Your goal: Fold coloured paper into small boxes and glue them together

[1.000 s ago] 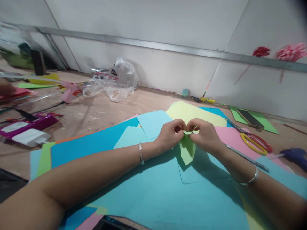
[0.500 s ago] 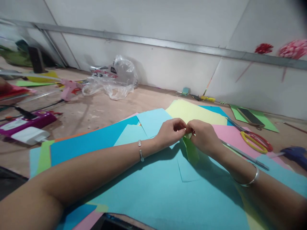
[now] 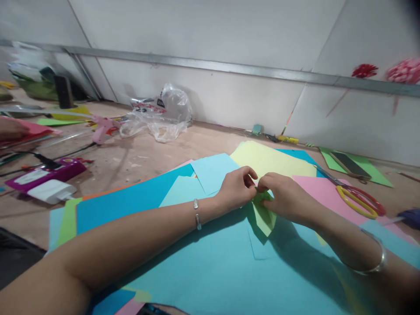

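Observation:
A folded piece of green paper [image 3: 264,219] hangs between my hands, its pointed lower end tilted toward me. My left hand [image 3: 236,188] is closed, with thumb and fingertips pinching the paper's upper left edge. From the right, my right hand [image 3: 284,197] grips the same paper at its top, thumb on its inner face. Part of the paper is hidden behind my fingers. Below it lies a large light-blue sheet [image 3: 210,267], with a smaller cut blue piece [image 3: 260,251] on top.
Scissors [image 3: 359,201] with red and yellow handles lie at right on pink paper [image 3: 315,186]. A purple power strip [image 3: 62,173], pink glue gun [image 3: 103,129] and plastic bag [image 3: 164,113] sit at left. A phone [image 3: 350,166] rests on green paper. Another person's hand [image 3: 13,130] shows far left.
The green paper has turned and spread, showing more of its face. My right hand has shifted its grip a little. The whole view has moved slightly.

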A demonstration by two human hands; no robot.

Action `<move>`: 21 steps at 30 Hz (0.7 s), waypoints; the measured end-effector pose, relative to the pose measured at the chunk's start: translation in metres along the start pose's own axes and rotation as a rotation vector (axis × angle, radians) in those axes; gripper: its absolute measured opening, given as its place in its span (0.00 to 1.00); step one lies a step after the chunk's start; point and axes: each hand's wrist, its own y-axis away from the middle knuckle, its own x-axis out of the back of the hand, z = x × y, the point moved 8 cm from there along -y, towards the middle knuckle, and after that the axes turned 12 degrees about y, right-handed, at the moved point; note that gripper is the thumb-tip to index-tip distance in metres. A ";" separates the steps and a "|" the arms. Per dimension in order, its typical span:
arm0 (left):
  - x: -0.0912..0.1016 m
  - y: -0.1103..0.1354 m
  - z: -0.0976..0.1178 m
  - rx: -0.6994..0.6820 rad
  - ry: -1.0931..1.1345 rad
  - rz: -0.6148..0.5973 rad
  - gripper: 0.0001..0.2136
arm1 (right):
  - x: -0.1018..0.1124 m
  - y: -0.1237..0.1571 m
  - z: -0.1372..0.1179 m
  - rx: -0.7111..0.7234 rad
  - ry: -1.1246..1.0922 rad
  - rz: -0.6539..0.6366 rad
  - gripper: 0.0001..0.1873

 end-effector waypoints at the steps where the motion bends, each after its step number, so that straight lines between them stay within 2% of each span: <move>1: 0.001 0.000 0.001 -0.010 -0.010 0.012 0.12 | 0.002 0.001 0.000 -0.013 -0.021 -0.009 0.07; 5: 0.003 0.003 0.008 -0.095 -0.069 0.039 0.14 | 0.004 0.003 0.006 -0.111 0.031 0.009 0.02; 10: -0.001 0.010 0.023 -0.248 -0.233 0.025 0.16 | -0.001 0.005 0.006 -0.161 0.284 -0.045 0.09; 15: -0.004 0.014 0.030 -0.291 -0.360 0.010 0.19 | -0.001 0.006 -0.001 -0.123 0.375 -0.105 0.12; 18: -0.004 0.015 0.033 -0.325 -0.322 -0.006 0.18 | 0.002 0.006 -0.002 -0.126 0.405 -0.068 0.12; 21: 0.002 0.013 0.029 -0.290 -0.053 0.021 0.13 | 0.009 0.006 0.000 -0.121 0.407 0.065 0.12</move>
